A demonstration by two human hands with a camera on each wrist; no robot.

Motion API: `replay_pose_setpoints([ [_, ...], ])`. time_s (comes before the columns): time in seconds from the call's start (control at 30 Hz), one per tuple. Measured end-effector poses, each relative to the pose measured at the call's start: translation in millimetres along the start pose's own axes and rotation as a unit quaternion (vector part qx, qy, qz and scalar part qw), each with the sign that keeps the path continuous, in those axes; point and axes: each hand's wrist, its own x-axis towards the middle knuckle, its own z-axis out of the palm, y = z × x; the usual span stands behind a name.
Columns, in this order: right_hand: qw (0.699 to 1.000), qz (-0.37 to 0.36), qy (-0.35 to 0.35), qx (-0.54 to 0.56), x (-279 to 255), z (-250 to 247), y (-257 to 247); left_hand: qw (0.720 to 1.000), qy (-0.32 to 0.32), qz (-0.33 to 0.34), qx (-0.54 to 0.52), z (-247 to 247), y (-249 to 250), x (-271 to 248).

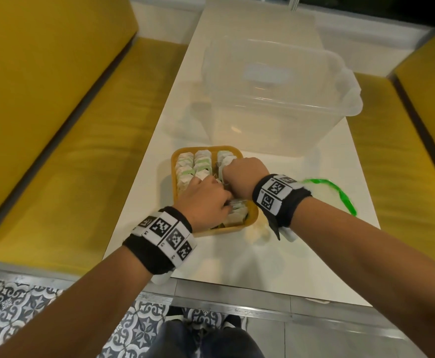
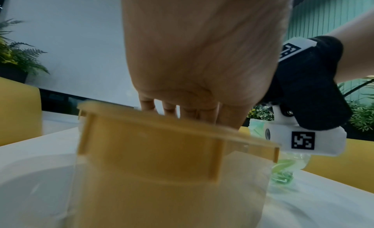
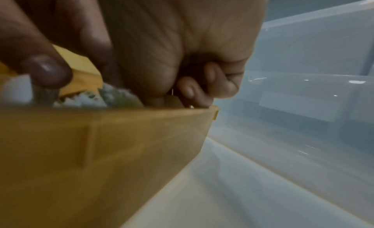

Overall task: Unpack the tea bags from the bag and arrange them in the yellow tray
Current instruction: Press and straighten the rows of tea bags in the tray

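White table; left-wrist view alone: potted ferns.

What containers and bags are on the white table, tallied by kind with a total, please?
Yellow plastic tray holding tea bags: 1
Clear plastic storage bin: 1
Clear plastic bag with green edge: 1
Total: 3

clear bin just behind yellow tray, bare table right, benches flanking

You see one yellow tray with three rows of tea bags, their number uncountable under your two hands; one clear bin; one plastic bag; two wristbands.
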Motion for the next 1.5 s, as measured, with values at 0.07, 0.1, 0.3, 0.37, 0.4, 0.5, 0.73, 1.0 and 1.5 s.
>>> replay_pose_setpoints([
  [0.07,1.000,0.001,0.005,-0.001,2.1,3.5,-2.1,1.000,-0.011,0.000,0.007,2.6,-1.9,1.5],
  [0.1,1.000,0.006,0.007,0.003,2.5,5.9,-2.8,1.000,-0.013,-0.001,0.004,3.5,-2.9,2.0],
  [0.3,0.997,0.028,0.020,0.066,2.1,11.1,0.4,1.000,-0.008,0.005,-0.018,4.5,-10.3,4.6],
  [0.37,0.994,0.026,0.026,0.101,0.5,6.1,7.9,0.996,0.017,-0.006,-0.085,2.6,-13.4,3.2],
  [0.4,0.992,0.028,0.036,0.121,-0.9,3.5,13.0,0.990,0.043,-0.016,-0.135,0.6,-15.0,1.5],
  [0.5,0.976,0.063,0.084,0.191,-6.9,-0.1,30.9,0.954,0.114,-0.071,-0.270,-16.6,-17.5,-4.7],
  [0.73,0.930,0.178,0.040,0.318,-14.8,4.0,35.8,0.896,0.096,-0.171,-0.398,-45.1,-19.9,16.9],
  [1.0,0.871,0.256,0.023,0.420,-14.4,18.7,25.5,0.772,-0.009,-0.237,-0.590,-21.2,1.4,60.0],
  [1.5,0.853,0.255,0.029,0.455,-14.6,23.4,23.5,0.642,0.038,-0.304,-0.703,66.4,-40.9,140.9],
])
